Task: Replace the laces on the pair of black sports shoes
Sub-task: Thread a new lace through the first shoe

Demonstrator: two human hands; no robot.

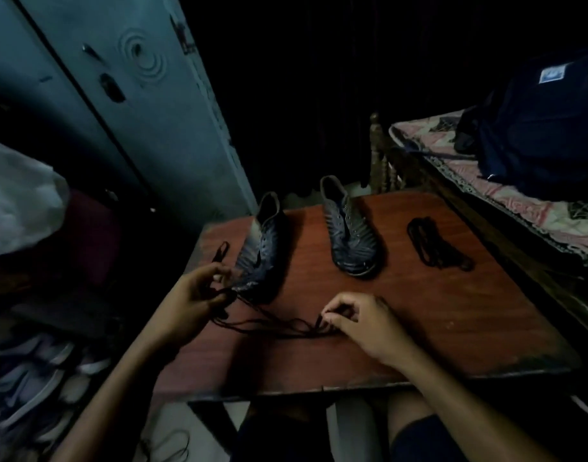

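Two black sports shoes stand on a reddish wooden table point(435, 321), toes toward me: the left shoe point(262, 251) and the right shoe point(349, 235), both with bare eyelets. A loose black lace point(272, 326) stretches across the table between my hands. My left hand point(196, 295) pinches one end of it just in front of the left shoe's toe. My right hand point(362, 323) pinches the other end against the tabletop. A coiled bundle of black laces point(435, 245) lies to the right of the right shoe. Another dark lace loop point(221, 251) hangs at the table's left edge.
A blue metal cabinet point(136, 95) rises at the left. A bed with a patterned sheet point(519, 195) and a dark bag point(545, 135) borders the table's right side. Several shoes point(29, 378) lie on the floor at lower left. The room is dim.
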